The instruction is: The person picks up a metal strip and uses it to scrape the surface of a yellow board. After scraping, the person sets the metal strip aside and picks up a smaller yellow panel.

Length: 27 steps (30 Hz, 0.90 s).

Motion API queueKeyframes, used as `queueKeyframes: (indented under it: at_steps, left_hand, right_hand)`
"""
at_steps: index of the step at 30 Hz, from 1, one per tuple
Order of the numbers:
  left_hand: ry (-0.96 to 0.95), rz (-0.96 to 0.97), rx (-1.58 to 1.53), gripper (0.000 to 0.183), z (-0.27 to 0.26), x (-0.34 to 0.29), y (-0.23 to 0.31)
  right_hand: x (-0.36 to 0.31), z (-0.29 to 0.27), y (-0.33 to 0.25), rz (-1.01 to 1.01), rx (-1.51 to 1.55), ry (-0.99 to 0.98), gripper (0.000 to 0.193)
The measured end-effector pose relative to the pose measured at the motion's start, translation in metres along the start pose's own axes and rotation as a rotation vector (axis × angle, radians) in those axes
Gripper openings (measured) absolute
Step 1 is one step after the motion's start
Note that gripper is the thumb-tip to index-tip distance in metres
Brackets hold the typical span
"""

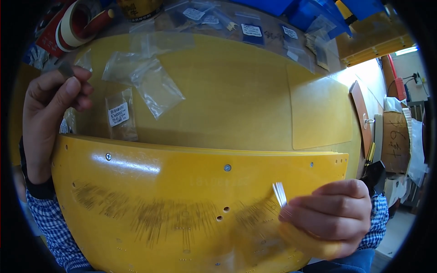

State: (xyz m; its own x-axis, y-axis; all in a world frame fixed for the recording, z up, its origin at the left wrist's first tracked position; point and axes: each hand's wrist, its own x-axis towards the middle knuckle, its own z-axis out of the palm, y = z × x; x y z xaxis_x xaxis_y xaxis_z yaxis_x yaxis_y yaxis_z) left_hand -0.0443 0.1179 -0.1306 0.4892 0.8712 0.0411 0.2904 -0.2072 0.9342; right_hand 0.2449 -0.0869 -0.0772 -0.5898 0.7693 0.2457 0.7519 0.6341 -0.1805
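Before me lies a large yellow plate (191, 182), with screws and holes near its far edge. Several thin dark pins (154, 218) stand or lie in a curved band across its surface. My right hand (332, 218) is closed at the plate's right side, pinching a small bundle of thin silvery pins (279, 194) whose ends fan out to the upper left. Up at the far left, my left hand (57, 93) is closed, with a small dark flat piece (66, 69) between thumb and finger. Its exact kind is unclear.
Clear plastic bags (157, 86) and a labelled bag (120, 116) lie beyond the plate. Tape rolls (73, 27) sit at the far left. More labelled packets (251, 34) and blue bins (318, 18) line the back. A cardboard box (396, 141) stands at right.
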Motion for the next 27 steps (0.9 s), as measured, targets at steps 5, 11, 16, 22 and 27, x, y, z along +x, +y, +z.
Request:
queueKeyframes:
  at_steps: [5, 11, 16, 22, 27]
  left_hand:
    - [0.024, -0.007, 0.038, 0.016, -0.003, -0.006, 0.006]
    - [0.018, -0.009, 0.057, 0.017, -0.002, -0.004, 0.005]
    - [0.029, -0.005, 0.052, 0.017, -0.002, -0.005, 0.006]
    - [0.001, 0.000, 0.048, 0.017, -0.004, -0.003, 0.002]
    - [0.035, -0.022, 0.085, 0.017, -0.008, -0.012, 0.012]
  right_hand:
    - [-0.006, 0.002, -0.005, 0.075, 0.155, 0.146, 0.008]
    - [-0.008, 0.008, -0.003, -0.067, -0.113, 0.085, 0.006]
    - [-0.007, 0.003, -0.005, -0.065, -0.026, 0.051, 0.008]
    - [-0.004, 0.009, -0.003, -0.029, -0.096, 0.064, 0.008]
    - [-0.010, 0.008, -0.006, -0.001, 0.092, 0.169, 0.008]
